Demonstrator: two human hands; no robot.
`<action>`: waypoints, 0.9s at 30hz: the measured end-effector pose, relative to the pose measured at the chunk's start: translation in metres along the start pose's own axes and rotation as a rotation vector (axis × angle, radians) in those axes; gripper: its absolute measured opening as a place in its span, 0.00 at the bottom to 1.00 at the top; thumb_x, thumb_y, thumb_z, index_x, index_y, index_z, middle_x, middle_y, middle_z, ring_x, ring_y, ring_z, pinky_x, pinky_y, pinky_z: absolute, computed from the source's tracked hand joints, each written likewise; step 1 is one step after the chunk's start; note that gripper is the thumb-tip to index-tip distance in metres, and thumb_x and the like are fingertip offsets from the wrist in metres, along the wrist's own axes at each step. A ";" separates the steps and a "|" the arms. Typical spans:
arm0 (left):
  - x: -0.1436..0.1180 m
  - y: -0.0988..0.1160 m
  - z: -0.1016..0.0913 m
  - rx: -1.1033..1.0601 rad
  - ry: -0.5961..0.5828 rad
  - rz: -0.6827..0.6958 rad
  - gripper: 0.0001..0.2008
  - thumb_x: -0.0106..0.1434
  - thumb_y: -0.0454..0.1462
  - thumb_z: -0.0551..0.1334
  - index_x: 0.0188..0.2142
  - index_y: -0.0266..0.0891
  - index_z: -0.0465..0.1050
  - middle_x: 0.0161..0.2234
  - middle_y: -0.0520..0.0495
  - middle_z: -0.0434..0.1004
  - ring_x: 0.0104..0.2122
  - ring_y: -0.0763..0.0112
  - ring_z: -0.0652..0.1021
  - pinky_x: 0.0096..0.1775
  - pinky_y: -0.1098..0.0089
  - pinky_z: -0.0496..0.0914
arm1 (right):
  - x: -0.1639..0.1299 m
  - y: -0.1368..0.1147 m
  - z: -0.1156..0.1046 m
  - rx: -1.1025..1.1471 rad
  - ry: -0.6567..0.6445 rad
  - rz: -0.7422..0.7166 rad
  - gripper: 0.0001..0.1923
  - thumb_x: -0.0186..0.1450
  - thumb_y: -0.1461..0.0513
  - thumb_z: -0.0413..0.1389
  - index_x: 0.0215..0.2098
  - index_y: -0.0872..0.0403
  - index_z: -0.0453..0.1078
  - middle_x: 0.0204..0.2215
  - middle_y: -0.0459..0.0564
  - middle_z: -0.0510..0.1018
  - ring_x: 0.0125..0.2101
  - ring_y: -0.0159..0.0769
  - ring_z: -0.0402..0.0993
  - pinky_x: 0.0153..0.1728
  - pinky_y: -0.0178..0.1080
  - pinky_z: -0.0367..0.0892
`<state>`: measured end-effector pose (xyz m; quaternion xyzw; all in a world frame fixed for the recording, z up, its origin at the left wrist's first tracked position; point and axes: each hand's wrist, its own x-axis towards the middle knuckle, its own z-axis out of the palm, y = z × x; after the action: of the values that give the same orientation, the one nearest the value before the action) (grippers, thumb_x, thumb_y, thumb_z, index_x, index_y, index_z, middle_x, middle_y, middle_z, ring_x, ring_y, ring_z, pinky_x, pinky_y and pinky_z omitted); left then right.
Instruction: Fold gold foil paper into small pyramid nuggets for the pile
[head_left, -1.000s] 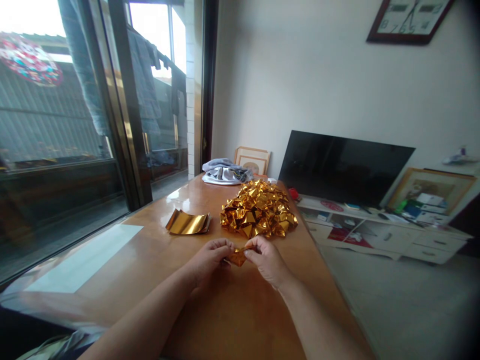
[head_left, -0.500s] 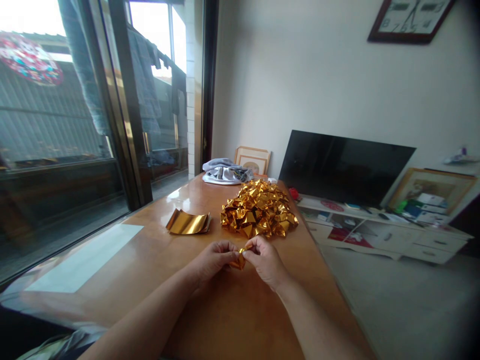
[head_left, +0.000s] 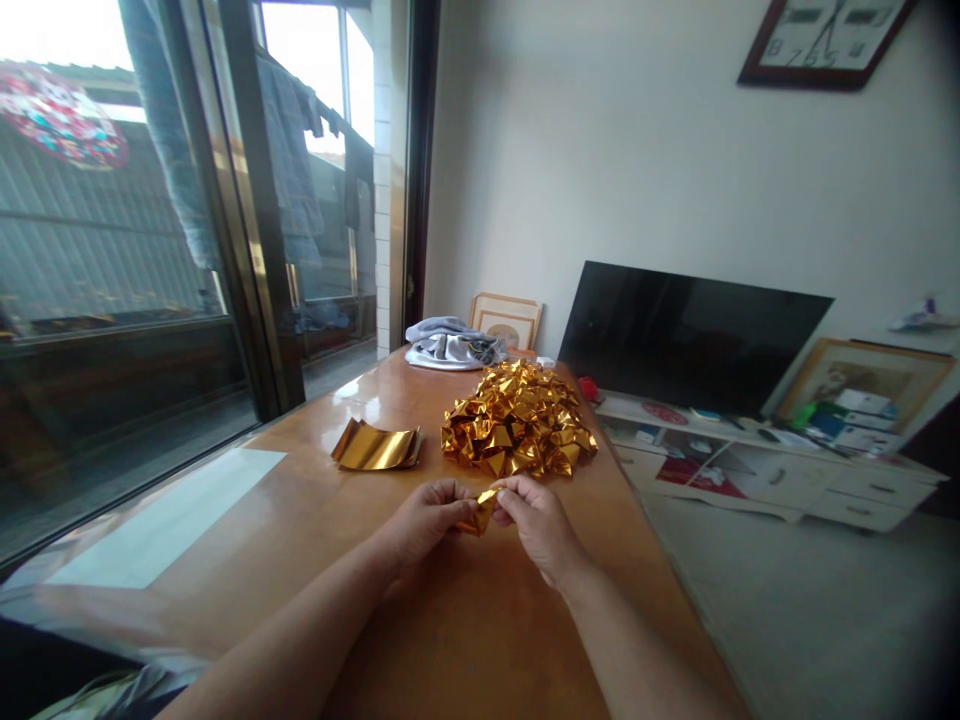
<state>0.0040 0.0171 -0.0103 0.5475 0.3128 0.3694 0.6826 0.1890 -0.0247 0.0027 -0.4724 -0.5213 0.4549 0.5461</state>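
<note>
the left hand (head_left: pixel 425 516) and the right hand (head_left: pixel 534 520) meet just above the worktop (head_left: pixel 420 640), and between their fingertips sits a small piece of gold foil paper (head_left: pixel 480 512). both grips are pressed together on it: the left grip pinches its left end, the right grip pinches its right end and upper corner. the piece lies directly between the two grips, touching both, so neither hand is nearer than the other. its long axis seems to run left to right, from one grip to the other, with a bright corner tilted up toward the right grip; how far it is folded is too small to tell.

straight ahead of the grips, near but not touching them, lies a heap of folded gold pieces (head_left: pixel 519 432) on the worktop, slightly toward the right grip's side. ahead and off to the left of the left grip, well apart from the heap, rests a short stack of flat gold sheets (head_left: pixel 375 446) with curled edges. farther beyond both, at the far end of the worktop, sits a bundle of grey cloth (head_left: pixel 450 345). the right hand is the nearer one to the heap, the left hand the nearer one to the sheets.
</note>
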 end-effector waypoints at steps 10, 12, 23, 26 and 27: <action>-0.004 0.008 0.001 0.071 -0.003 0.064 0.13 0.58 0.43 0.70 0.32 0.36 0.73 0.29 0.48 0.77 0.28 0.73 0.74 0.32 0.72 0.62 | 0.004 0.001 0.000 0.071 0.018 -0.025 0.16 0.61 0.51 0.60 0.34 0.56 0.77 0.27 0.48 0.78 0.28 0.34 0.71 0.33 0.38 0.67; -0.005 0.013 0.002 0.102 0.025 0.068 0.13 0.57 0.43 0.70 0.32 0.36 0.73 0.29 0.47 0.78 0.29 0.71 0.75 0.33 0.71 0.63 | 0.005 0.001 -0.002 0.124 0.015 -0.014 0.18 0.61 0.49 0.60 0.36 0.56 0.76 0.29 0.50 0.78 0.29 0.35 0.72 0.33 0.39 0.67; -0.005 0.044 0.018 0.319 0.046 0.109 0.13 0.58 0.45 0.68 0.32 0.36 0.75 0.31 0.44 0.80 0.31 0.67 0.76 0.35 0.68 0.64 | 0.000 -0.015 -0.001 0.104 -0.007 -0.131 0.21 0.61 0.45 0.61 0.30 0.54 0.74 0.25 0.46 0.75 0.29 0.35 0.69 0.34 0.38 0.65; -0.004 0.048 0.018 0.286 0.014 0.080 0.13 0.60 0.45 0.67 0.34 0.36 0.75 0.33 0.43 0.81 0.32 0.67 0.76 0.36 0.68 0.64 | 0.001 -0.019 -0.005 0.141 0.023 -0.152 0.19 0.62 0.47 0.61 0.29 0.54 0.74 0.25 0.45 0.74 0.29 0.35 0.68 0.34 0.37 0.64; -0.003 0.048 0.018 0.257 0.003 0.067 0.13 0.61 0.45 0.67 0.34 0.36 0.75 0.33 0.43 0.81 0.32 0.68 0.76 0.36 0.68 0.64 | 0.001 -0.020 -0.007 0.155 0.034 -0.155 0.18 0.62 0.47 0.61 0.29 0.53 0.74 0.25 0.45 0.74 0.29 0.35 0.68 0.34 0.37 0.64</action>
<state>0.0090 0.0113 0.0406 0.6401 0.3402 0.3499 0.5935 0.1966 -0.0268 0.0225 -0.3946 -0.5102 0.4420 0.6234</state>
